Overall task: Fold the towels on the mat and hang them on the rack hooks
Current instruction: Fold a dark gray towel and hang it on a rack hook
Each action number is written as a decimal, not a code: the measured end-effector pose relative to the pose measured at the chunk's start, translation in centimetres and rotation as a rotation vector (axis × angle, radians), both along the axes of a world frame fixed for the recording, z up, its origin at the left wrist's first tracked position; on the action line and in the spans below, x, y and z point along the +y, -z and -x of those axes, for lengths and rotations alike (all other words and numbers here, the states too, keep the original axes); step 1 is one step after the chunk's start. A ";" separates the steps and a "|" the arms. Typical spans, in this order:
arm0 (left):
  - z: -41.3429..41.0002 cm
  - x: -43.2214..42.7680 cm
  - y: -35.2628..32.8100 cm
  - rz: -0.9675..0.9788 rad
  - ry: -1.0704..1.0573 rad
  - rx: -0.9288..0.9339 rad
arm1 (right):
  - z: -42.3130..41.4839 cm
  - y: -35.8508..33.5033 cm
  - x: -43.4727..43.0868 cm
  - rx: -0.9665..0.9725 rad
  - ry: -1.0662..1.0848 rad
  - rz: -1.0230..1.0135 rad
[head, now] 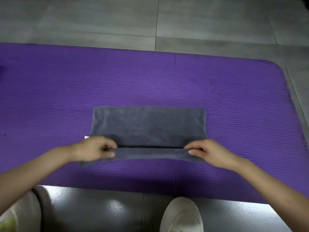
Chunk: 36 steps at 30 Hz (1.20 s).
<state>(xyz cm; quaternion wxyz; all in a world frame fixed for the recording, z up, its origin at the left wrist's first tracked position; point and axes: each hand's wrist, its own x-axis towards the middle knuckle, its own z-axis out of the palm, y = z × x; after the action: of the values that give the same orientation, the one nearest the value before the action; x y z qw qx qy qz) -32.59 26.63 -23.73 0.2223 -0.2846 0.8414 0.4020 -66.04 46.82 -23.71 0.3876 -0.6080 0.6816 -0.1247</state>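
Now left hand [95, 149] and right hand [205, 152] pinch the towel [147, 124] hem. Carry it level, beyond the fingers [109, 154], to the far edge.

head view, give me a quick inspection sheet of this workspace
surface: purple mat, ribbed, lying flat on the floor
job's things: one grey towel on the mat, its near edge lifted off the mat; rack and hooks not in view
clutter: small white scrap at the towel's left edge, too small to identify
grips: left hand and right hand each pinch a near corner of the towel
cables: nothing seen
surroundings: grey tiled floor; white shoe at the bottom edge
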 end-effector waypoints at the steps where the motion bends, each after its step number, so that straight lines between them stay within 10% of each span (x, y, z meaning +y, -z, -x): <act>1: -0.1 -0.8 -0.4 -0.045 -0.071 0.014 | 0.1 -0.3 0.0 -0.127 0.052 -0.062; 10: 0.3 -2.0 0.5 0.349 -0.124 0.001 | 2.3 1.5 3.9 -0.026 -0.026 -0.080; 18: 0.9 -6.4 -0.5 0.255 -0.343 0.327 | 4.9 -0.4 0.0 -0.537 0.663 0.148; 31: 5.6 -12.4 4.6 0.644 -0.298 0.054 | 6.7 3.8 -6.2 -0.222 0.872 0.129; 36: 5.5 -9.0 3.4 1.022 -0.350 0.262 | 3.0 0.9 -5.7 0.525 0.509 0.651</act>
<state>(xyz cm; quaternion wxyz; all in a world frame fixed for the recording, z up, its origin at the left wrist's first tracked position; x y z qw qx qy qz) -38.09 17.62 -27.09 -0.1207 -0.4394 0.8901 0.0057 -69.00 41.15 -24.64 -0.0505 -0.5226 0.8089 -0.2645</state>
